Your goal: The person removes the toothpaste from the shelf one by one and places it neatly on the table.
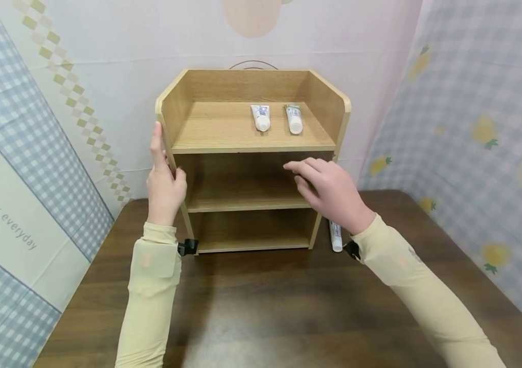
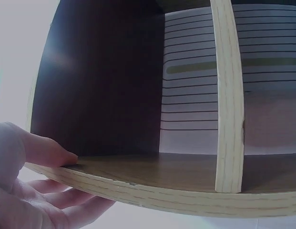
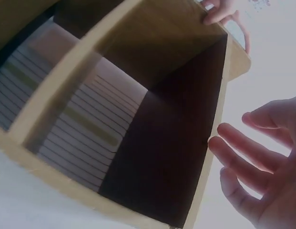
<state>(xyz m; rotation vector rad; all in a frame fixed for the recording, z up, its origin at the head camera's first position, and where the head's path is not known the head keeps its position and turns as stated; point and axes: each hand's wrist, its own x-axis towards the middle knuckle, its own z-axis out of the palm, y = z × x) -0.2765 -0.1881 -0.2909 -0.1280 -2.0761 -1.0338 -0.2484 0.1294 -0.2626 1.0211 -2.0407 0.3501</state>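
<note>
A light wooden shelf rack (image 1: 251,150) stands on the table with a top tray and two open compartments below. My left hand (image 1: 165,186) grips its left side panel, thumb on the inner face and fingers along the outside, as the left wrist view shows. My right hand (image 1: 330,191) hovers in front of the rack's right side, fingers loosely bent and holding nothing. In the right wrist view the fingers (image 3: 238,155) are spread near the top board's edge. Two white squeeze tubes, one on the left (image 1: 261,117) and one on the right (image 1: 294,119), lie on the top tray, caps toward me.
Another white tube (image 1: 336,236) lies on the dark wooden table (image 1: 261,301) beside the rack's right side, partly hidden by my right hand. Patterned cloth (image 1: 118,30) hangs behind the rack, and checked cloth (image 1: 472,76) on the right.
</note>
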